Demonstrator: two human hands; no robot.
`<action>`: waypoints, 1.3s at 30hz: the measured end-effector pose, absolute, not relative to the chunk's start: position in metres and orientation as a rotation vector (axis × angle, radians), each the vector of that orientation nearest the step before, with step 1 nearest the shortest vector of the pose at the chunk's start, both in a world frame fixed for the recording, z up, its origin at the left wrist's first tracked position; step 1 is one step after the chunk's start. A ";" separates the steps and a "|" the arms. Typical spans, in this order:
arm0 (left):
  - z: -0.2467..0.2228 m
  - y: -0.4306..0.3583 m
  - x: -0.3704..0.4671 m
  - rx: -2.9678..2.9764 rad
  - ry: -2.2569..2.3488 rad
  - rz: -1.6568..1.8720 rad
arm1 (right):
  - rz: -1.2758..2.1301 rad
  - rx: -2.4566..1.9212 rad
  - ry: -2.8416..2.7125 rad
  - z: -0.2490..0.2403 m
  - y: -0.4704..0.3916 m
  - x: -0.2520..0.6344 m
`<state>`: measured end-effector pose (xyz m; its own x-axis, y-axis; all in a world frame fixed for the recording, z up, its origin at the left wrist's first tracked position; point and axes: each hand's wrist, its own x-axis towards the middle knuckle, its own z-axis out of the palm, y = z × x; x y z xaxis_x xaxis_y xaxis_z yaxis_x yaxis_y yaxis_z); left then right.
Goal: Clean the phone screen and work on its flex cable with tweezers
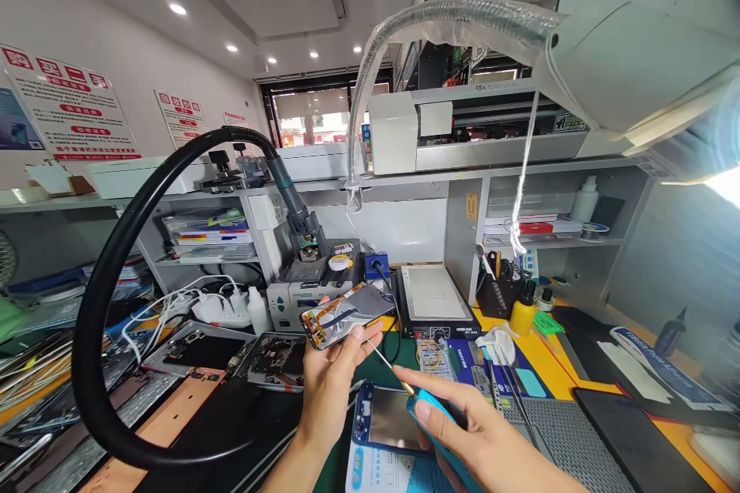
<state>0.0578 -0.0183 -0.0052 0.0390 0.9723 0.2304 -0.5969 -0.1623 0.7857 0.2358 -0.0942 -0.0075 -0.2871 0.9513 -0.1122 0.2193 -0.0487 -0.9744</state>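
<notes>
My left hand [335, 370] holds a phone screen assembly [347, 313] up off the bench, tilted, with its back side and orange flex cables showing. My right hand [456, 424] is wrapped round a blue-handled tool [442, 439]. The tool's thin metal shaft points up and left, its tip close to the lower edge of the screen assembly by my left thumb; whether it touches is too small to tell. Below both hands a blue phone frame [388, 417] lies on a blue and white box [381, 470], partly covered by my right hand.
A thick black hose [95, 269] arches over the left side from a hot-air station [297, 300]. Behind my hands stands a flat heating plate [436, 294]. Tweezers [517, 397] and a yellow bottle [523, 312] are at the right. Opened devices [274, 360] lie at the left.
</notes>
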 end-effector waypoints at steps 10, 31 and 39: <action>0.004 -0.025 0.050 0.682 0.263 1.424 | 1.350 -1.345 -1.530 -0.014 -0.091 0.238; 0.013 -0.019 0.042 0.420 0.300 1.408 | 1.244 -1.380 -1.780 -0.009 -0.101 0.238; 0.016 -0.016 0.034 0.399 0.310 1.356 | 1.210 -1.336 -1.662 -0.003 -0.096 0.239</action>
<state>0.0343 -0.0157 0.0158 0.1898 0.9817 0.0136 -0.8781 0.1636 0.4496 0.2386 -0.0962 -0.0027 -0.2453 0.9684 -0.0449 0.3403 0.0426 -0.9393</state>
